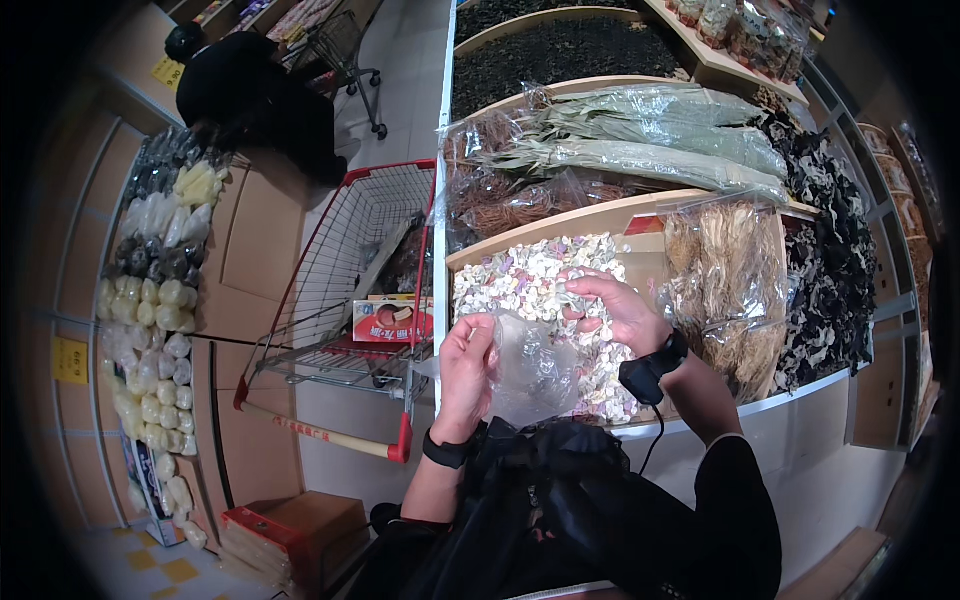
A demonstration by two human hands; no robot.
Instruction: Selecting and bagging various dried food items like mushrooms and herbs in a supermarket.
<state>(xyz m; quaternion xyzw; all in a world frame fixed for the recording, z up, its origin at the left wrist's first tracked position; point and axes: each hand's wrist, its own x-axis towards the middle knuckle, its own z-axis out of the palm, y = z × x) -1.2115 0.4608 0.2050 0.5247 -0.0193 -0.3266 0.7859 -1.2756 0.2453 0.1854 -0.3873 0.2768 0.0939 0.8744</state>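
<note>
My left hand [466,365] pinches the rim of a clear plastic bag [534,371], which hangs over the near part of a wooden bin. Loose small pale, purple and greenish shell-shaped pieces [510,274] fill the left part of this bin. Over them, my right hand [611,304] is curled with the thumb and index finger around a few of the pieces, to the right of and above the bag. Clear packs of dried pale strands [720,270] lie in the same bin, right of my right hand.
A red-rimmed shopping cart [360,255] stands left of the display. Behind the bin's wooden divider [547,225] lie wrapped dried leaves [660,150]; dark dried fungus [825,247] is at the right. Another person [255,97] bends over at the upper left, near a second cart [337,45].
</note>
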